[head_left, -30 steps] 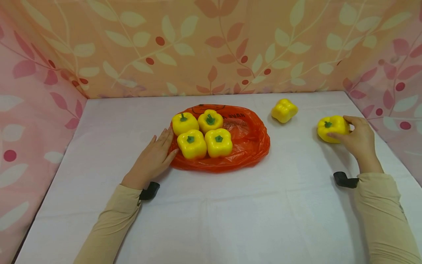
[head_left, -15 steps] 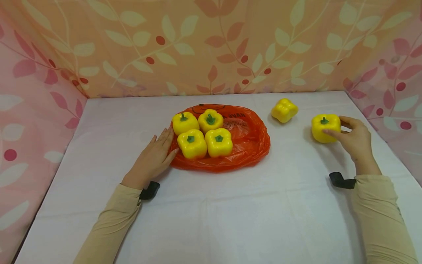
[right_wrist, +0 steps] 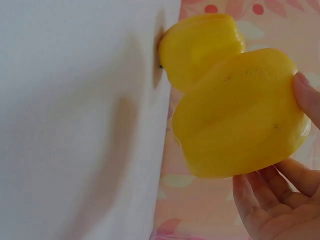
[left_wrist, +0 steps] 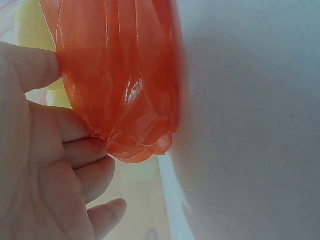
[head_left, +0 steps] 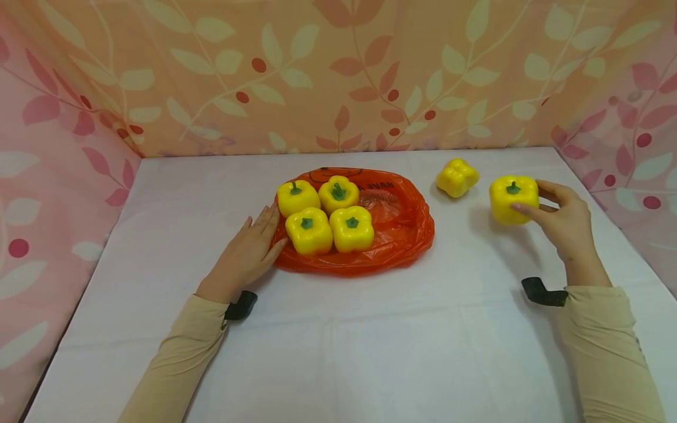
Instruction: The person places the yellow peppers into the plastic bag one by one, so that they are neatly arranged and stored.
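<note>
My right hand grips a yellow bell pepper with a green stem, thumb on one side and fingers on the other. In the right wrist view that held pepper hangs above the white cloth. A red plastic bag lies with its mouth spread, several yellow bell peppers standing stem-up in its left part. Against the bag's left edge rests my left hand, its fingers extended. The left wrist view shows the fingertips touching the red plastic.
Another yellow bell pepper lies on its side between the bag and the right hand. The white-covered table is bounded by a leaf-patterned curtain behind and pink curtains at both sides.
My right hand has lifted the pepper off the cloth and brought it left, turning its stem upward. The left hand and the bag have stayed put.
</note>
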Action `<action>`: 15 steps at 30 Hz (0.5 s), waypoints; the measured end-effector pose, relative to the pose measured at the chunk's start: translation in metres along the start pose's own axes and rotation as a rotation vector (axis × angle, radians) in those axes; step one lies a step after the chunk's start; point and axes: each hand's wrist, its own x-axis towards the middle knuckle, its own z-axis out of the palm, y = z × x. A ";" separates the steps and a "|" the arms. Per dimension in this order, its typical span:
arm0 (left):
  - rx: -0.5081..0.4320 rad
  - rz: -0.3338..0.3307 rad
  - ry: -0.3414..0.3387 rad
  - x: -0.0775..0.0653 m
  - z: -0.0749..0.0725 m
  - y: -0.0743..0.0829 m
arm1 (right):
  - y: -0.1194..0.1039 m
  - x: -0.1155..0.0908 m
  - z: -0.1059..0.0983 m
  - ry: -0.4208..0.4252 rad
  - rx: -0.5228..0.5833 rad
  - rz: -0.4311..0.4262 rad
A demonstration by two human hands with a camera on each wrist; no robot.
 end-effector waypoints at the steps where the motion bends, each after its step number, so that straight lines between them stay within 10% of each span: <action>1: -0.001 0.002 0.002 0.000 0.000 0.000 | -0.001 -0.001 0.000 0.001 0.009 -0.005; 15: 0.005 0.007 0.010 0.000 0.001 -0.001 | -0.021 -0.013 0.005 0.011 0.091 -0.051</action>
